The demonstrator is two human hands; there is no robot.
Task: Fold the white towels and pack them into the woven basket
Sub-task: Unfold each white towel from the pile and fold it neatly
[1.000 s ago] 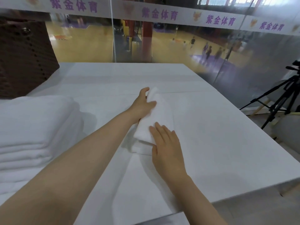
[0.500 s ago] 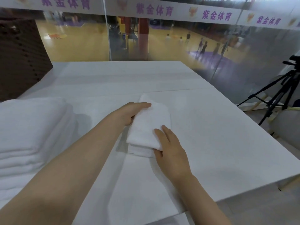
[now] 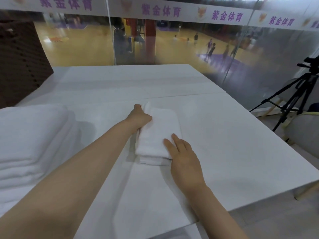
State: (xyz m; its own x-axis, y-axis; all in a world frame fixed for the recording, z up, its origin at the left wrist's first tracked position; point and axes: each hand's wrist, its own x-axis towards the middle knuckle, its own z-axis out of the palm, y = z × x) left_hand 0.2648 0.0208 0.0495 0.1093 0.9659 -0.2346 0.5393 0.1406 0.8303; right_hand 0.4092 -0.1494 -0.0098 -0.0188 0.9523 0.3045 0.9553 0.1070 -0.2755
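The folded white towel [image 3: 158,133] lies on the white table [image 3: 233,144] between both hands. The left hand [image 3: 140,117] grips its far left edge, fingers curled; the right hand [image 3: 183,157] presses flat, fingers straight, on its near right corner. A towel stack [image 3: 29,140] sits left of the left arm.

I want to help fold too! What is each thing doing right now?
small towel: folded, lying flat on the table
left hand: grips the towel's far left edge
right hand: fingers flat on the towel's near corner
towel stack: folded, piled at the left
woven basket: standing far left, inside hidden
tripod: standing, legs spread
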